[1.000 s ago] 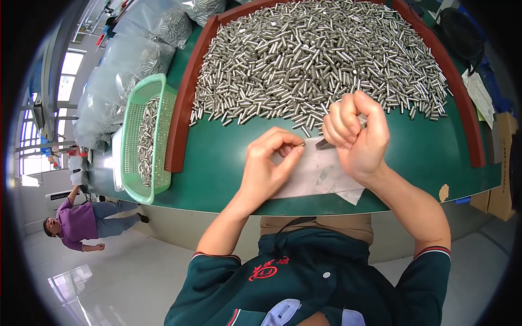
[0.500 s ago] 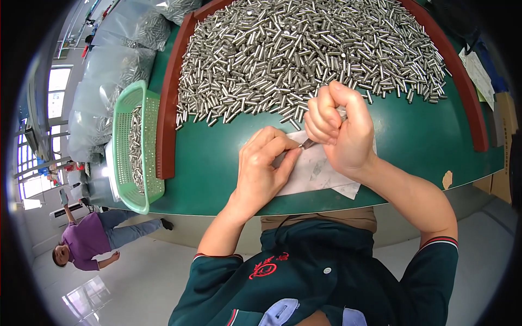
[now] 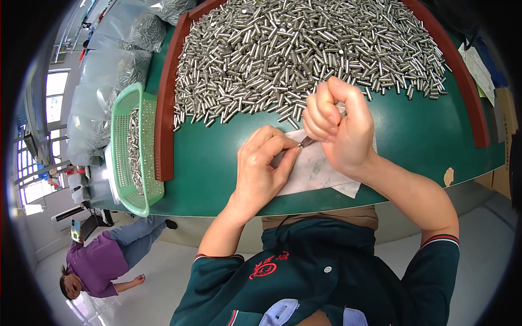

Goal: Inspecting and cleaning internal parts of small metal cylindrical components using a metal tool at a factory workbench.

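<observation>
My left hand (image 3: 262,164) pinches a small metal pin (image 3: 299,145) between thumb and fingertips, with only its shiny end showing. Wrapped in a fist just to the right, my right hand (image 3: 342,127) grips a slim, dark, pointed metal tool (image 3: 308,140). The tool's tip meets the end of the pin or lies very close to it; its handle is mostly hidden in my fingers. Both hands are over a whitish, smudged cloth or paper (image 3: 321,163) on the green tabletop (image 3: 413,157). Beyond them spreads a large heap of loose metal pins (image 3: 304,60).
Dark red rails (image 3: 165,136) border the heap on both sides. Left of them stands a green plastic basket (image 3: 144,190) holding pins, beside clear bags (image 3: 87,117) of pins. Cardboard (image 3: 503,146) is at the right edge. A person in purple (image 3: 100,263) is on the floor at left.
My hands, the pin and the tool keep nearly the same position. The person at left has come a little nearer, and the phone in that person's hand is turned differently.
</observation>
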The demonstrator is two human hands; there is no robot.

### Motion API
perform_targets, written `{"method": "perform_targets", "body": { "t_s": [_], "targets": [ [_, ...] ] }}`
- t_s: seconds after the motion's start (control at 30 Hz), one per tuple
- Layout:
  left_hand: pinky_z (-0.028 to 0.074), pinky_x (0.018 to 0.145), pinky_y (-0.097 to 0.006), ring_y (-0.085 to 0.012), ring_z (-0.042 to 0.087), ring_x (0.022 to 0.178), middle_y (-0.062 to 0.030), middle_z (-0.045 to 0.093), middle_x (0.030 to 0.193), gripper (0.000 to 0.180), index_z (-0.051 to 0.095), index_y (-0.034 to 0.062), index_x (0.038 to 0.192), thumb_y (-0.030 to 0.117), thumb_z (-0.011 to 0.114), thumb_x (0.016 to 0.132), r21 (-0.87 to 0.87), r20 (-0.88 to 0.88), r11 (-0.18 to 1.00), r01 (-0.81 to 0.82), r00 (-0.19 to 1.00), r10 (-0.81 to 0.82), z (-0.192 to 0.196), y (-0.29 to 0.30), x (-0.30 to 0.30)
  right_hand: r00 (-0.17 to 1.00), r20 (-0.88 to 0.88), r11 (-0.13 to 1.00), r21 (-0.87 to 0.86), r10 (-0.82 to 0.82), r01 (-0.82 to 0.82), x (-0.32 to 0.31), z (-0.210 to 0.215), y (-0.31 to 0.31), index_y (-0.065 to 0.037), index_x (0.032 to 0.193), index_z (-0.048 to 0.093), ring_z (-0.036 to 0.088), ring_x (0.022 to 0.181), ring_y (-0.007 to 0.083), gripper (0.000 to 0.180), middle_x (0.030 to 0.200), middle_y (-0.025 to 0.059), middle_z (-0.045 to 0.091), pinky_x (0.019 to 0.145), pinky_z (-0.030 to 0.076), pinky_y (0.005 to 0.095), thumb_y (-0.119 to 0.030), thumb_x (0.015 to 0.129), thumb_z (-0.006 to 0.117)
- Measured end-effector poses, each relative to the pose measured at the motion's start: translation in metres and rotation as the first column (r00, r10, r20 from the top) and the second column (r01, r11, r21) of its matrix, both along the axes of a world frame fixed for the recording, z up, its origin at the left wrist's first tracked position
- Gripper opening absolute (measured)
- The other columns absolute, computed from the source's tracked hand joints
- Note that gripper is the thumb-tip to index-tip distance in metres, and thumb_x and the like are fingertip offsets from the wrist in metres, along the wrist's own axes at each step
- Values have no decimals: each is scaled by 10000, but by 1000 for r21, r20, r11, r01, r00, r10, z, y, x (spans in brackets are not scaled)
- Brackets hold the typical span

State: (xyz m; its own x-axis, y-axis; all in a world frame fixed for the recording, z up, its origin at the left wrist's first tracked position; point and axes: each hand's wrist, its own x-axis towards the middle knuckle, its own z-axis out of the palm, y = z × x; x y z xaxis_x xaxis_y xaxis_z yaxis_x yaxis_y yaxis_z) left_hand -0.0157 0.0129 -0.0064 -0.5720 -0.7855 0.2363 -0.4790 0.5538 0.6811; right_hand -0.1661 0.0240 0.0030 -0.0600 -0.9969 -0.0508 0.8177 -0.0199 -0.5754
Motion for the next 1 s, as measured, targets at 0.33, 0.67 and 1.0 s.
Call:
{"method": "perform_targets", "body": {
  "t_s": [0.33,0.67,1.0],
  "targets": [
    [379,483,-314,-211,474,545,-66,492,638,117,562,9,667,-29,662,618,14,-3,1000,-9,1000,9,0,0,0,998,-60,1000,14,10,-10,4,-1,2,-89,505,302,217,394,57,363,459,-20,286,381,190,224,-186,854,335],
    [389,511,-324,-235,479,565,-71,476,627,119,561,1,677,-30,658,616,21,15,1000,-14,1000,13,6,-4,-2,910,-402,990,-130,-98,49,16,2,9,-48,532,297,266,472,72,346,494,5,315,431,223,250,-173,852,338],
    [376,555,-199,-92,442,587,-48,504,720,90,506,31,912,103,508,858,806,-585,432,406,661,470,11,-32,34,991,-101,994,-72,-87,80,-21,17,-5,-129,508,261,151,387,80,407,433,-37,217,394,163,249,-288,882,272]
  ]
}}
